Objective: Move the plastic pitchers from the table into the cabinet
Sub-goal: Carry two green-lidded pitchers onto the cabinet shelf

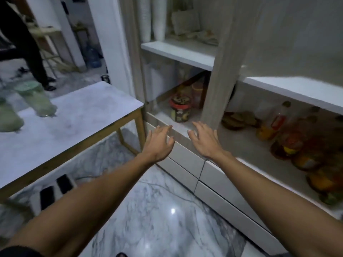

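Note:
Two pale green plastic pitchers stand on the marble-topped table (83,115) at the left: one (36,98) with a green lid, another (8,117) cut off by the frame edge. Both look blurred. The open cabinet (213,89) fills the right half. My left hand (159,141) and my right hand (204,140) reach out side by side over the front edge of the cabinet's lower shelf (241,145). Both are empty with fingers spread. Neither touches a pitcher.
On the lower shelf stand a red-lidded jar (181,110), an orange container (197,93), and several oil bottles (289,138) at right. White drawers (213,175) sit below. A person's dark legs (27,43) stand beyond the table. The floor is polished marble.

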